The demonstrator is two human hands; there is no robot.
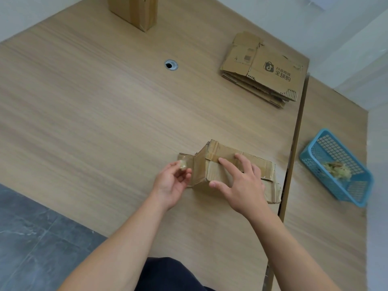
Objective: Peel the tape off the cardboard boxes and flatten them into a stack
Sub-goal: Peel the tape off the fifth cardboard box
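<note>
Step in hand: tape removal from the small cardboard box (212, 171), which lies on the table (105, 101) directly under the right hand (241, 185) and just to the right of the left hand (172, 181); the box is not yet flattened, and its end flaps stand open on both sides. The left hand has thumb and fingertips curled round a crumpled wad of tape (182, 165), held just off the box's left flap; the right hand lies spread, fingers nearly straight, resting flat on the top of the box with the thumb against its near face, gripping nothing. A tape strip (225, 154) appears to remain along the top seam, just beyond the right index fingertip; clear tape also seems to show at the far right edge of the box. Judged next move: discard the wad into the blue basket (310, 143), which sits well to the right of the right hand and already holds tape scraps (338, 170); then lift an end of the remaining strip with a fingernail while one hand steadies the box. Once the box is stripped, collapse it and carry it to the flattened stack (262, 70), well beyond the right hand; an upright box (134, 11) waits far beyond the left hand.
</note>
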